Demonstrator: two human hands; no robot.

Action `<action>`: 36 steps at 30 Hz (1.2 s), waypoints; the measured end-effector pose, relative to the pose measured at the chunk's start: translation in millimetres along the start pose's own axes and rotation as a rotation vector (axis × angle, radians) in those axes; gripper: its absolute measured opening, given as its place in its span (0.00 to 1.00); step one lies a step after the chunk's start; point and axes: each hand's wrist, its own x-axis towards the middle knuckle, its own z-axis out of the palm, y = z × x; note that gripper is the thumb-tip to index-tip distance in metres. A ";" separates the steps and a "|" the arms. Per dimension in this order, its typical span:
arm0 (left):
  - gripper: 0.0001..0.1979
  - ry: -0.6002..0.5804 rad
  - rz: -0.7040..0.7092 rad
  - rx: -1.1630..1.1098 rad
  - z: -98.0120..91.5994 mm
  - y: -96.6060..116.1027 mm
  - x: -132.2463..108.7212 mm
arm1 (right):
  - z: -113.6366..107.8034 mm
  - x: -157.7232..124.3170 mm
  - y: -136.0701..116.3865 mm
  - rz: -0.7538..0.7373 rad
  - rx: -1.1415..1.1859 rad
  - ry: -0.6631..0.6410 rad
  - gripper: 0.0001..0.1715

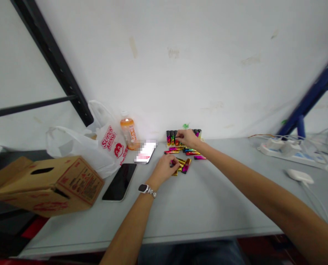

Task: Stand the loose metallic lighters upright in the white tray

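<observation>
Several shiny multicoloured lighters [186, 159] lie loose on the grey table [208, 206] near the wall. More lighters stand upright in a small tray [171, 137] against the wall. My right hand [188, 138] reaches to that tray, fingers pinched on an upright lighter there. My left hand [166, 168], with a watch on its wrist, rests closed over the loose pile and grips a gold lighter [177, 165].
Two phones [120, 181] [145, 151] lie left of the pile. An orange drink bottle [129, 133], a white plastic bag [97, 147] and a cardboard box [46, 184] stand further left. A power strip [288, 150] with cables and a white adapter [300, 176] occupy the right side.
</observation>
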 end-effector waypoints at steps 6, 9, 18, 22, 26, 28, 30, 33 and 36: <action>0.05 0.000 -0.001 0.051 0.8 -3.0 0.4 | -11.1 0.6 -7.6 -0.085 -0.284 0.003 0.08; 0.04 -0.003 -0.011 0.053 1.1 -4.5 0.4 | -14.6 -3.1 -9.9 -0.075 -0.380 -0.018 0.13; 0.05 0.029 -0.007 0.075 0.1 -6.8 1.8 | -5.3 -31.8 -33.9 -0.148 -0.507 -0.184 0.21; 0.05 0.041 -0.010 0.062 -0.7 -8.8 2.0 | 7.1 -32.2 -40.1 -0.223 -0.574 -0.358 0.17; 0.06 0.038 -0.015 0.087 -1.0 -12.3 1.6 | 15.1 -20.8 -41.5 -0.221 -0.615 -0.428 0.13; 0.06 0.037 -0.013 0.107 -1.1 -13.7 1.1 | 16.7 -17.2 -41.0 -0.197 -0.603 -0.440 0.12; 0.06 0.039 -0.010 0.121 -1.4 -14.5 0.5 | 17.0 -17.5 -38.7 -0.152 -0.537 -0.413 0.11; 0.07 0.039 -0.009 0.125 -2.2 -14.0 -0.4 | 16.6 -26.2 -31.7 -0.011 -0.278 -0.315 0.07; 0.07 0.034 -0.018 0.134 -3.3 -11.3 -0.4 | 16.5 -43.9 -25.7 0.138 0.157 -0.225 0.06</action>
